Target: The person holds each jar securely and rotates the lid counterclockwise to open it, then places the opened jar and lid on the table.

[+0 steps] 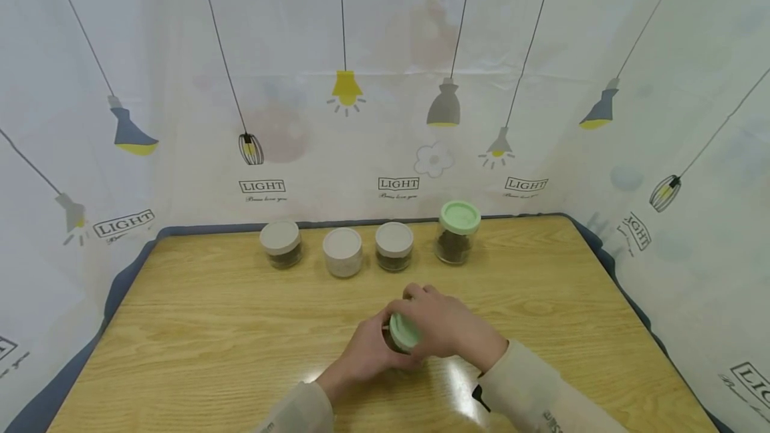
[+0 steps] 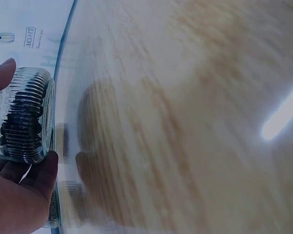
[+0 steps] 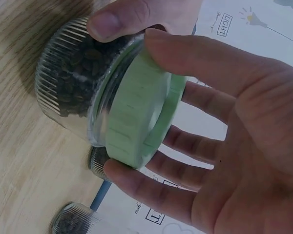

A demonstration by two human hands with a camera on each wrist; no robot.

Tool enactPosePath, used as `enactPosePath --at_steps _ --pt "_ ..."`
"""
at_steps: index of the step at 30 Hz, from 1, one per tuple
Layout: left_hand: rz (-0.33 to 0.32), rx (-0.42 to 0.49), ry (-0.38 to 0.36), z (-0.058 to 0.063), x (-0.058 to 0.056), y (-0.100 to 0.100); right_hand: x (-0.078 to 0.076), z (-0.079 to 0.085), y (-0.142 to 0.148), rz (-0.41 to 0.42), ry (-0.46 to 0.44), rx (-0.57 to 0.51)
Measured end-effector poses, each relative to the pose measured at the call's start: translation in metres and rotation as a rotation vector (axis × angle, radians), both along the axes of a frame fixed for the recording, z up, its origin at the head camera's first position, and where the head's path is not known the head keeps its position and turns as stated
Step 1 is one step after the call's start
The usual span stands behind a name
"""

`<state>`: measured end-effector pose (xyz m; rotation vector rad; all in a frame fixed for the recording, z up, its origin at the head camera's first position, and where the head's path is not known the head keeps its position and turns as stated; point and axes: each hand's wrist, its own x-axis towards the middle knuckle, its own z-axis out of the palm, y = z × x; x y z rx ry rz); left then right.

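Observation:
A ribbed glass jar (image 3: 68, 83) with dark seed-like contents is between my two hands near the front middle of the table. My left hand (image 1: 367, 351) grips the jar's glass body, thumb on one side and fingers on the other in the left wrist view. Around the rim of its light green screw lid (image 3: 136, 112) curl the thumb and fingers of my right hand (image 1: 442, 323). In the right wrist view the lid sits on the jar's mouth, with a strip of glass thread showing beneath it. The jar is tilted there.
Along the back edge of the wooden table (image 1: 210, 326) stand a taller green-lidded jar (image 1: 455, 239) with dark contents and three shorter white-lidded jars, the left (image 1: 281, 244), middle (image 1: 343, 252) and right (image 1: 394, 246). A lamp-printed cloth (image 1: 373, 19) hangs behind and at both sides.

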<state>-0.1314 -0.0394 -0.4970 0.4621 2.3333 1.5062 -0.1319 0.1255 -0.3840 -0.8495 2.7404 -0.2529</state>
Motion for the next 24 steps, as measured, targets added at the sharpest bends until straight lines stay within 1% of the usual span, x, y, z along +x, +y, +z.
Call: enactPosePath --at_steps 9,14,17,21,24 --pt "0.000 0.000 0.011 -0.002 0.000 -0.001 0.000 0.004 0.000 0.014 -0.017 0.021" --pt "0.007 0.003 0.005 -0.003 0.000 -0.002 0.002 0.011 0.000 0.003 -0.005 0.029" --pt "0.009 0.009 -0.016 -0.003 0.000 -0.003 0.003 0.017 0.000 -0.001 0.010 0.018" --pt "0.002 0.022 -0.029 -0.001 0.000 -0.003 0.003 0.023 0.001 0.002 0.027 0.008" --pt "-0.001 0.027 -0.026 -0.001 0.000 -0.003 0.003 0.025 0.002 0.009 0.035 0.004"
